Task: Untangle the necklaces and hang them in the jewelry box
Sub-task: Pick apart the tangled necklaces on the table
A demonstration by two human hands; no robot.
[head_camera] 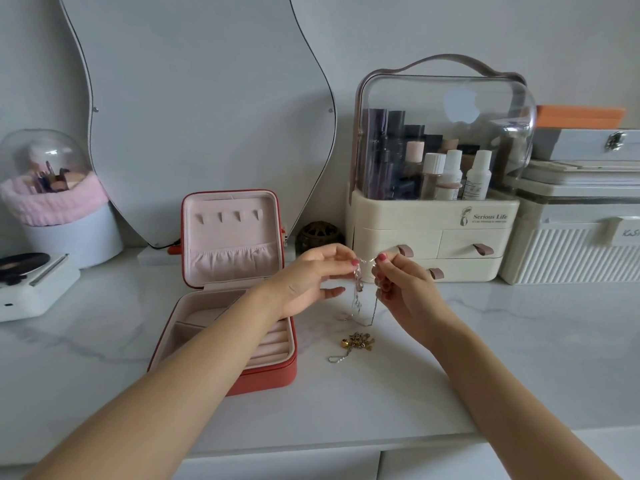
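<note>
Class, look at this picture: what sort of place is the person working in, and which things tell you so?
Most likely a dressing table at home. A wavy mirror leans against the wall, a clear-lidded organiser holds cosmetic bottles, and an open red jewelry box sits on the marble-look top.

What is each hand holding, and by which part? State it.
Both hands pinch one silver necklace at its top: the left hand and the right hand each grip the chain between thumb and fingertips, a short span stretched between them, the rest hanging toward the countertop.

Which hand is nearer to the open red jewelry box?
Left. The left hand hovers just beside the jewelry box, its forearm crossing above it; the right hand is farther right.
</note>
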